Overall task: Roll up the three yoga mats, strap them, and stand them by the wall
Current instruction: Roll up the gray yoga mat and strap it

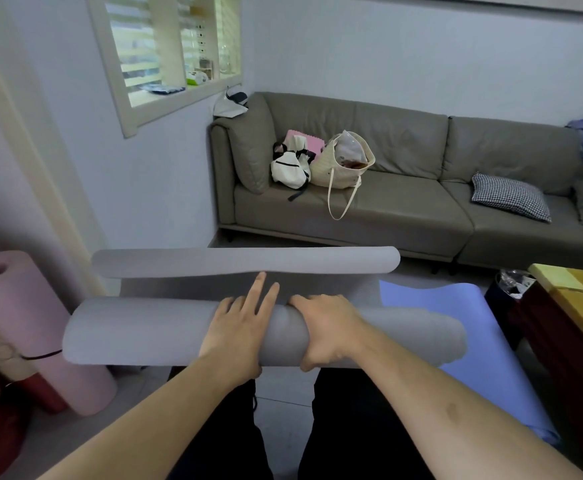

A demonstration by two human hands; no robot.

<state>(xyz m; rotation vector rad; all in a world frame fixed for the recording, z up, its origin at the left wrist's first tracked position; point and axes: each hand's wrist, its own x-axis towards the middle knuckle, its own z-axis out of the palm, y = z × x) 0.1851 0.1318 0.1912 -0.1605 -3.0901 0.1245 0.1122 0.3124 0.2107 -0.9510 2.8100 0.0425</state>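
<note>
A grey yoga mat (137, 330) lies across the floor in front of me, mostly rolled into a thick tube, and its far end (241, 261) curls up loosely. My left hand (238, 327) rests flat on top of the roll with fingers spread. My right hand (328, 330) wraps around the roll beside it. A blue mat (463, 317) lies flat on the floor under and to the right of the grey one. A pink mat (16, 313), rolled and held by a black strap (41, 356), leans at the left by the wall.
A grey sofa (404, 209) stands ahead with two bags (317, 161) and a checked cushion (511, 195). A wooden table (581, 306) is at the right with a dark bin (508, 296) beside it. My legs in black trousers are below the roll.
</note>
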